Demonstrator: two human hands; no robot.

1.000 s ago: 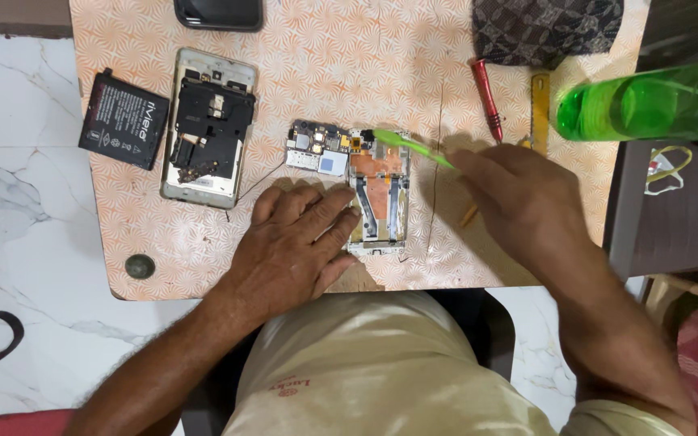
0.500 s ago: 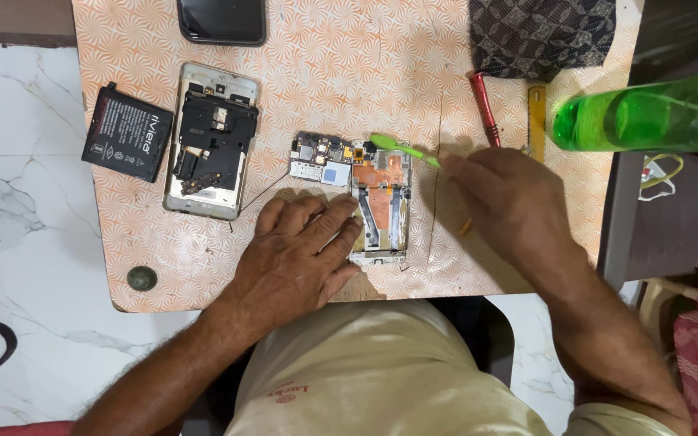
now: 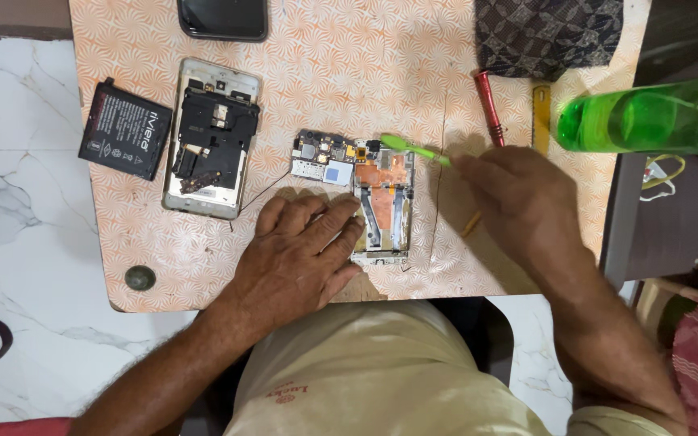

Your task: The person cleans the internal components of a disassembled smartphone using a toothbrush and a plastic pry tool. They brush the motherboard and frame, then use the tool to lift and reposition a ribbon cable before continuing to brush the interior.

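An opened phone frame (image 3: 383,206) with copper-coloured parts lies in the middle of the small patterned table (image 3: 349,89). Its loose circuit board (image 3: 325,157) sits at the frame's upper left. My left hand (image 3: 300,254) lies flat on the table, fingertips pressing the frame's left edge. My right hand (image 3: 519,206) grips a green plastic tool (image 3: 414,149) whose tip rests on the frame's top right corner. A yellowish stick (image 3: 472,224) pokes out under that hand.
A second opened phone shell (image 3: 212,137) and a black battery (image 3: 125,129) lie at the left. A dark phone (image 3: 222,16) is at the top edge. A red screwdriver (image 3: 490,109), yellow ruler (image 3: 541,121), green bottle (image 3: 648,117) and dark patterned cloth (image 3: 547,32) sit right.
Both hands stay in nearly the same place on the frame. The green tool's tip has shifted only slightly along the frame's top edge.
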